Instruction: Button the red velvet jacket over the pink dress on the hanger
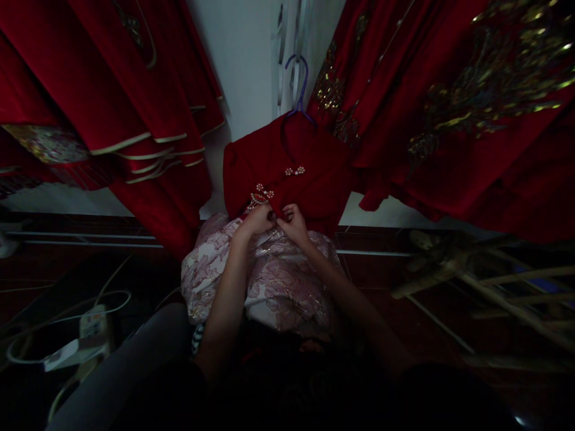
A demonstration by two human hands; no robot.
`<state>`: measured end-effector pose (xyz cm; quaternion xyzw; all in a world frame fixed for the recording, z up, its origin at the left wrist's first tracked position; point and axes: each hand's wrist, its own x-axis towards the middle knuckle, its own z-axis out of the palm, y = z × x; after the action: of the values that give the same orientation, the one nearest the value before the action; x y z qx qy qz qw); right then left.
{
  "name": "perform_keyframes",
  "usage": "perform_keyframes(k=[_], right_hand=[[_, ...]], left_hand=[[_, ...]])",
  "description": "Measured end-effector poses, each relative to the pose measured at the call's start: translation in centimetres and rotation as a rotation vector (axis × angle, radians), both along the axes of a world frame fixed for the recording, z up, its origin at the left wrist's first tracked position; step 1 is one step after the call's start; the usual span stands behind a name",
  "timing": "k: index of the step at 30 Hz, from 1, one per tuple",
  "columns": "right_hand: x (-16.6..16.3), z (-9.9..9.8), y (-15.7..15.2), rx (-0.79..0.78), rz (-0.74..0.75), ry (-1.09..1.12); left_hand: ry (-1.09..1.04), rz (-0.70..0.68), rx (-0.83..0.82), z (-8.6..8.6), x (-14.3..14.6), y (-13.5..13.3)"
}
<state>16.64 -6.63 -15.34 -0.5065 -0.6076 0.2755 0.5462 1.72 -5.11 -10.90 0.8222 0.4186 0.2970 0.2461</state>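
Observation:
In front of me a red jacket (pixel 321 149) with beaded ornaments hangs on a purple hanger (pixel 300 99). My left hand (pixel 259 219) and my right hand (pixel 293 224) meet at its lower front, where both pinch the red cloth close to the hem. Whether a small fastener sits between the fingertips is too dark to tell. One flower-shaped beaded ornament (pixel 295 171) is higher on the chest, and another beaded ornament (pixel 258 199) lies just above my left hand. Below my hands spreads a pale pink patterned fabric (pixel 287 281) with shiny threads.
Red garments (pixel 99 72) with light trim hang at left, and red garments with gold sequins (pixel 494 78) at right. A power strip (pixel 93 326) with white cables lies at lower left. At right stands a wooden frame (pixel 467 269), beside the floor's dark tiles.

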Motion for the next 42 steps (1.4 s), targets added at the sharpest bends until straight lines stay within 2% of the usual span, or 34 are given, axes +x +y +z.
perform_keyframes(k=[3,6,8,10,13,18,21,27,34,42], right_hand=[[0.4,0.2,-0.2,0.023,0.069,-0.105],[2.0,1.6,-0.4,-0.104,0.255,-0.151],[3.4,2.9,-0.5,-0.149,0.316,-0.152],[4.7,4.3,-0.7,-0.098,0.269,-0.153],[5.9,6.1,-1.0,-0.024,0.187,-0.122],[5.9,7.8,-1.9,-0.019,0.216,-0.036],[5.7,7.7,-2.0,-0.034,0.236,-0.024],[5.5,6.1,-1.2,0.011,0.234,-0.154],[5.0,5.4,-1.2,-0.031,0.355,-0.199],[4.1,4.8,-1.3,-0.060,0.334,-0.212]], left_hand=[[-0.057,-0.014,-0.081,-0.2,-0.6,0.2],[-0.120,-0.007,-0.139,-0.2,-1.8,0.4],[-0.136,0.017,-0.152,0.0,-2.6,0.4],[-0.145,0.039,-0.159,0.3,-3.2,0.3],[-0.178,0.004,-0.173,0.4,-3.1,0.2],[-0.131,0.004,-0.077,-0.3,-1.5,0.3],[-0.098,0.039,0.002,-0.6,-0.8,0.4],[-0.063,0.066,0.027,-0.2,-0.8,0.2],[-0.064,0.091,0.044,-0.2,-0.7,0.3],[-0.076,0.121,0.086,0.4,-0.5,-0.1]])
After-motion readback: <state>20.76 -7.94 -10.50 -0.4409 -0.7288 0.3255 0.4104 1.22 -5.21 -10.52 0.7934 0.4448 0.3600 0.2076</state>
